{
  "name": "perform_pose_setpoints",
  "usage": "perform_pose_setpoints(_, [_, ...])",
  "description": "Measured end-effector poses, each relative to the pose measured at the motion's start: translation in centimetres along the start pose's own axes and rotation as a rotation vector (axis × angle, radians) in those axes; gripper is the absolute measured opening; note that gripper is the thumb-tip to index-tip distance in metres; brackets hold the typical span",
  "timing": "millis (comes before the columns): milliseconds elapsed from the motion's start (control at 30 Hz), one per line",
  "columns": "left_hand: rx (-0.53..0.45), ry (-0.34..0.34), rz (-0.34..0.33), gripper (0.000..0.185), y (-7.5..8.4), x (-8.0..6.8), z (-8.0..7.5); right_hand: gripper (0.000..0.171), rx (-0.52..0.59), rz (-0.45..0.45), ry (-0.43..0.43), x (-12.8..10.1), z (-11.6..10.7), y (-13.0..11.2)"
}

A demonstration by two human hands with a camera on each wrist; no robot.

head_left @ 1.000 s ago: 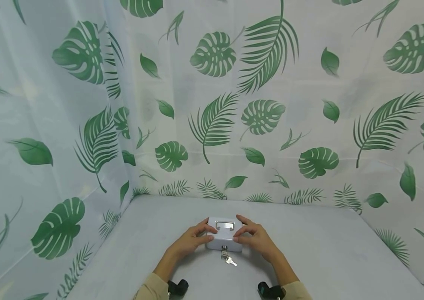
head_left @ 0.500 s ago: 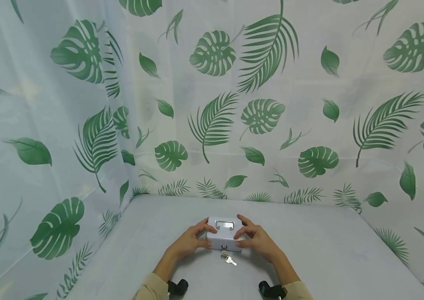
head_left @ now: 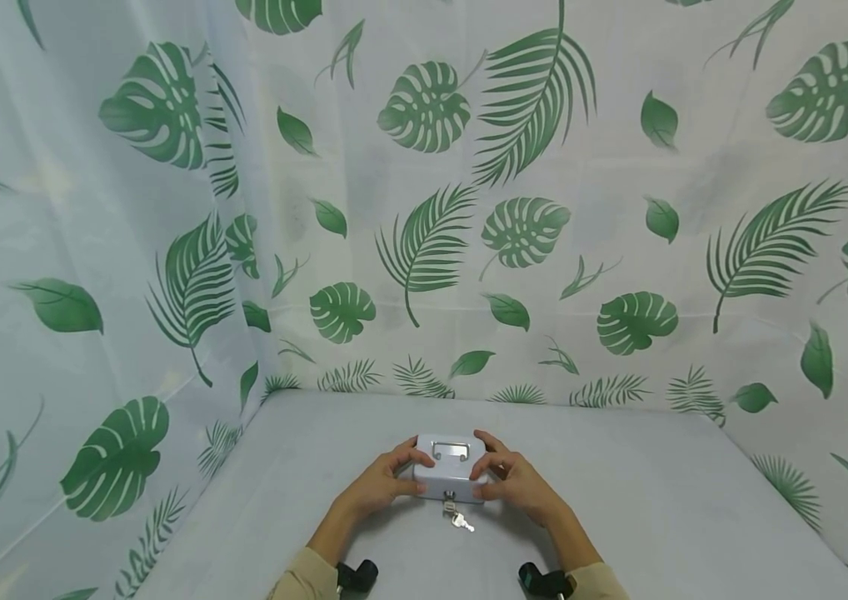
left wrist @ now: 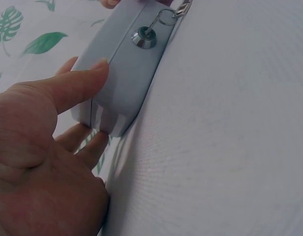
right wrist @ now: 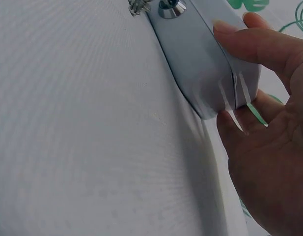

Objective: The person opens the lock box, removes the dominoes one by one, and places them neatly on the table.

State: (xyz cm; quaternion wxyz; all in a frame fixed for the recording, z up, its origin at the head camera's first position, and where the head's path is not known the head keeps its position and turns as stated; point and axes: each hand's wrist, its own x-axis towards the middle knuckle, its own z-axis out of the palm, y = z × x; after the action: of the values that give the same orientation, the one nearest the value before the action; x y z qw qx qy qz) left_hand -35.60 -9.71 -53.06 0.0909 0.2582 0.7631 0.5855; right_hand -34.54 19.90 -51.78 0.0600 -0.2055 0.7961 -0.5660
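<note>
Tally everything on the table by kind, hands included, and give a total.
Cash box: 1
Keys: 2, one in the lock, one hanging on the ring
Hands: 2, left hand and right hand, both gripping the box ends
Total: 5

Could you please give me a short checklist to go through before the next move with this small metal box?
1. Left hand grips the box's left end, thumb on the front face: ok.
2. Right hand has the same grip on the right end: ok.
3. Key is seated in the front lock, spare key hanging from its ring: ok.
4. Lock turned to the open position: cannot tell.
5. Lid of the metal box sits flush, handle folded flat on top: ok.
6. Box rests flat on the table: ok.
</note>
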Motion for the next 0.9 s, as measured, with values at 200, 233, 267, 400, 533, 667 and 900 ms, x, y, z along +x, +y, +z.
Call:
perform_pose_setpoints(200, [0.006, 0.004, 0.007, 0.033, 0.07, 0.01, -0.06, 0.019, -0.028, -0.013, 0.028, 0.15, -0.09, -0.02])
perform_pose_setpoints(233, [0.006, 0.003, 0.005, 0.033, 0.14, 0.0, -0.07, 0.019, -0.028, -0.015, 0.032, 0.17, -0.1, -0.04])
perform_pose_setpoints(267, [0.006, 0.003, 0.005, 0.033, 0.2, -0.01, -0.07, 0.019, -0.027, -0.017, 0.036, 0.17, -0.11, -0.03])
perform_pose_setpoints(400, [0.005, 0.008, 0.002, 0.032, 0.52, 0.02, -0.07, 0.019, -0.007, -0.023, 0.058, 0.2, -0.24, 0.06])
perform_pose_setpoints(533, [-0.024, 0.021, 0.0, 0.034, 0.6, 0.16, -0.07, 0.019, 0.045, -0.015, 0.081, 0.27, -0.3, 0.08])
perform_pose_setpoints(667, [-0.044, 0.042, -0.003, 0.037, 0.54, 0.26, -0.11, 0.019, 0.078, 0.004, 0.114, 0.33, -0.19, -0.08])
perform_pose_setpoints(900, [-0.03, 0.066, 0.018, 0.035, 0.42, 0.27, -0.11, 0.018, 0.106, 0.012, 0.145, 0.47, 0.07, -0.29])
